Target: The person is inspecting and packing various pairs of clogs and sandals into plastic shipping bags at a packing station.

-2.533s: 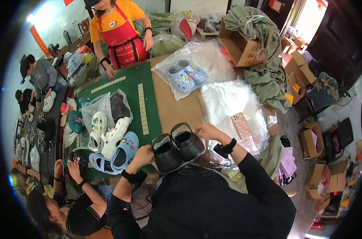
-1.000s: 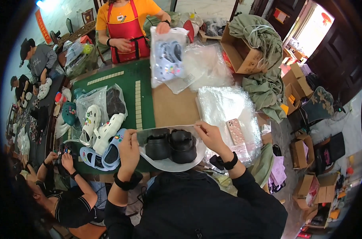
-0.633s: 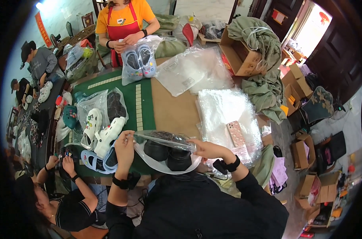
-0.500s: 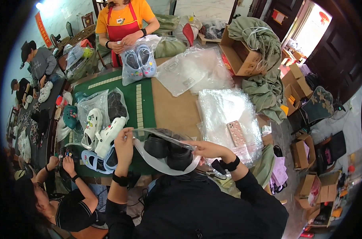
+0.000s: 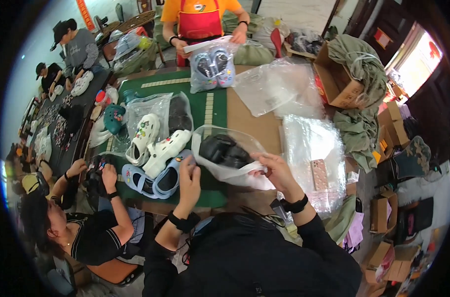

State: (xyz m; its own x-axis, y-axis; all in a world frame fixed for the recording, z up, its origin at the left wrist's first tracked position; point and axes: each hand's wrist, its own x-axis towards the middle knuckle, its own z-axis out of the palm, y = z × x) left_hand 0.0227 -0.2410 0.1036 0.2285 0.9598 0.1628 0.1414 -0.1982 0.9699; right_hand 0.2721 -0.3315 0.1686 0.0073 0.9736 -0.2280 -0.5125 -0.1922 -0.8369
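Observation:
A clear plastic bag [image 5: 248, 173] with a pair of black clogs [image 5: 226, 151] inside lies tilted in front of me. My right hand [image 5: 278, 171] pinches its gathered mouth at the right end. Off the bag, my left hand [image 5: 189, 178] is raised with its fingers stretched upward. Its fingertips come close to the light-blue clogs [image 5: 166, 179]; I cannot tell whether they touch. White clogs [image 5: 169, 148] with colourful charms rest just beyond the blue pair. Behind them lies another clear bag [image 5: 180, 113] with dark clogs in it.
Across the table a person in a red apron [image 5: 200, 24] holds bagged blue clogs [image 5: 212, 69]. At left, another person's hands [image 5: 108, 178] work on a dark clog [image 5: 94, 180]. Flat clear bags [image 5: 304, 143] are stacked at right, under a patterned phone [image 5: 319, 174]. A teal clog [image 5: 114, 119] sits far left.
My left hand has let go of the bag's rim and is beside the blue clogs. The bag has tipped, its mouth gathered in my right hand. Across the table, the person's hands have spread apart.

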